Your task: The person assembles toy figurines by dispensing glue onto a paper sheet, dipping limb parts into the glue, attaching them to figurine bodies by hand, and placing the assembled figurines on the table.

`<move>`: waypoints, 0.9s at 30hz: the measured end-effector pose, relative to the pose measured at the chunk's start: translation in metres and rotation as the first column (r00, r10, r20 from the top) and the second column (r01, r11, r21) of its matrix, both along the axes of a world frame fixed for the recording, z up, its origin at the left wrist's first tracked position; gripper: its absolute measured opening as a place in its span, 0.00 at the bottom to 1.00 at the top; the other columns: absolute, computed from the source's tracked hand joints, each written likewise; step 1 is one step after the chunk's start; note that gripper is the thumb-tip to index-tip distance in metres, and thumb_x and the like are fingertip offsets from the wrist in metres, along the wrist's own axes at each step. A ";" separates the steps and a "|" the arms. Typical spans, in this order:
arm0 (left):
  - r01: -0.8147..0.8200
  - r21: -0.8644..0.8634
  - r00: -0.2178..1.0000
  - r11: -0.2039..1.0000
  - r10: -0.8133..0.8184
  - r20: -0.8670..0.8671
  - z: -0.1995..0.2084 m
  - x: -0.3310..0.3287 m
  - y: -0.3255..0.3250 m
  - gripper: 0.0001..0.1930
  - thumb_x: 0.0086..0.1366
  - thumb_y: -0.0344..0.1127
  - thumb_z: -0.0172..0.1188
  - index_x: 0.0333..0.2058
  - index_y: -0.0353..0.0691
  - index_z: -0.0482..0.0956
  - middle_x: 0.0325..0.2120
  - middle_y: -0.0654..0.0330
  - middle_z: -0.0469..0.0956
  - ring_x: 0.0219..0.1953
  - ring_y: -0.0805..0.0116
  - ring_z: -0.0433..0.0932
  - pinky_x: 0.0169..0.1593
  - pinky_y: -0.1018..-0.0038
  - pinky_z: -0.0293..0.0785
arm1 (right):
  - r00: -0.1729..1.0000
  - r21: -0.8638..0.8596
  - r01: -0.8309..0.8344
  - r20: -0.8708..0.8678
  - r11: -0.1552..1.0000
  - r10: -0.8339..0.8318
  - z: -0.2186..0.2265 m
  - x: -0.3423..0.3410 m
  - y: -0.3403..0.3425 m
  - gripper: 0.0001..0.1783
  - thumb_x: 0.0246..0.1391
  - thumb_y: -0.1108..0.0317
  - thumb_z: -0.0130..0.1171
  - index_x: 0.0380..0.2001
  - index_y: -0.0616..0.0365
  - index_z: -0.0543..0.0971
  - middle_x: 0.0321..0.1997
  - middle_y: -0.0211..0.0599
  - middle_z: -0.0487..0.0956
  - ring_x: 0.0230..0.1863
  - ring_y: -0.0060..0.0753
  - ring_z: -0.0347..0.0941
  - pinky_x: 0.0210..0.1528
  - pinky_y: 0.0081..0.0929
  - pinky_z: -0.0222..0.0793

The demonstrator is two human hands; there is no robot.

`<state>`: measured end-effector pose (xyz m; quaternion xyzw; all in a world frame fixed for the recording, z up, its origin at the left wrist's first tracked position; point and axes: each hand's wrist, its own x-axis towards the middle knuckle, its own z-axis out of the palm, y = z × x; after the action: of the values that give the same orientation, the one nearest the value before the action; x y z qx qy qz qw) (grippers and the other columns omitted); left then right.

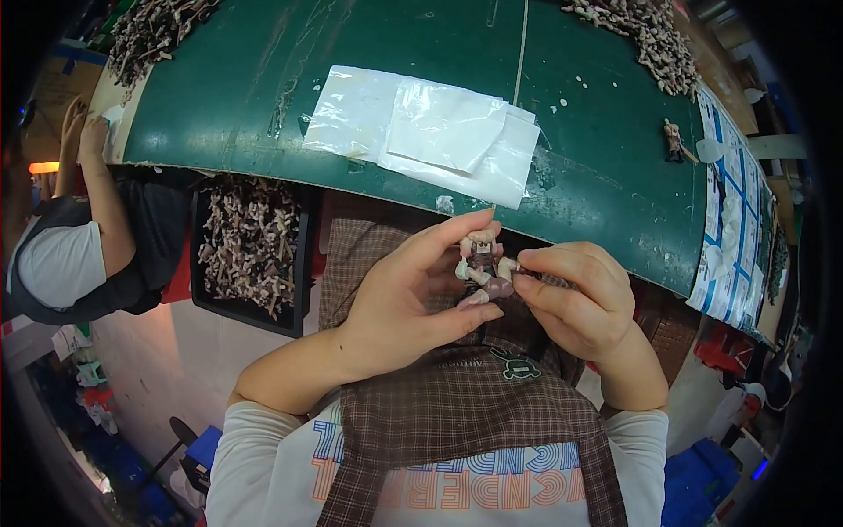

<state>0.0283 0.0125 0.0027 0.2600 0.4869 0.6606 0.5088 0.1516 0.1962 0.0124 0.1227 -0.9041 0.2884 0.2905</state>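
In front of my apron, just off the table edge, I hold a small toy figure [484, 260] with pale limbs and brown parts. My left hand [399, 285] curls around it, the thumb below and the fingers above and behind. My right hand [575, 285] pinches the figure's bent limb on its right side between thumb and fingertips. Whether a separate small part sits in that pinch is hidden by the fingers. White sheets in clear plastic [448, 132] lie on the green table [237, 105] beyond my hands.
A black bin [250, 321] full of similar figures stands left of me. Figure heaps lie at the far left [154, 35] and far right [645, 44] of the table. One figure [673, 140] lies alone at right, near printed sheets [729, 220]. Another person [70, 255] works at left.
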 end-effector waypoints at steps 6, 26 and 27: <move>0.019 0.039 0.976 0.999 -0.010 -0.216 -0.005 -0.003 -0.001 0.39 0.59 0.22 0.64 0.66 0.35 0.54 0.63 0.52 0.62 0.63 0.62 0.66 0.62 0.68 0.68 | 0.999 0.009 0.031 0.008 0.999 -0.031 -0.001 0.003 -0.003 0.12 0.37 0.75 0.65 0.30 0.63 0.81 0.37 0.42 0.79 0.32 0.38 0.78 0.30 0.28 0.74; -0.210 0.044 0.973 0.977 0.204 0.110 -0.020 -0.002 0.002 0.31 0.67 0.47 0.57 0.60 0.30 0.65 0.53 0.44 0.74 0.54 0.57 0.76 0.57 0.64 0.73 | 0.990 -0.232 0.126 0.098 0.965 -0.106 0.008 -0.011 -0.020 0.17 0.38 0.79 0.68 0.37 0.61 0.82 0.36 0.38 0.80 0.32 0.34 0.79 0.30 0.25 0.74; -0.233 0.036 0.960 0.972 0.224 0.166 -0.021 -0.001 0.003 0.30 0.67 0.46 0.57 0.60 0.31 0.65 0.53 0.46 0.74 0.53 0.60 0.76 0.56 0.66 0.74 | 0.989 -0.233 0.129 0.100 0.964 -0.109 0.004 -0.012 -0.020 0.17 0.38 0.79 0.68 0.37 0.61 0.82 0.36 0.38 0.80 0.32 0.34 0.79 0.30 0.25 0.74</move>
<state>0.0278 0.0156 -0.0180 0.1619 0.4526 0.7470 0.4592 0.1397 0.1764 0.0165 0.0199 -0.8802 0.3820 0.2808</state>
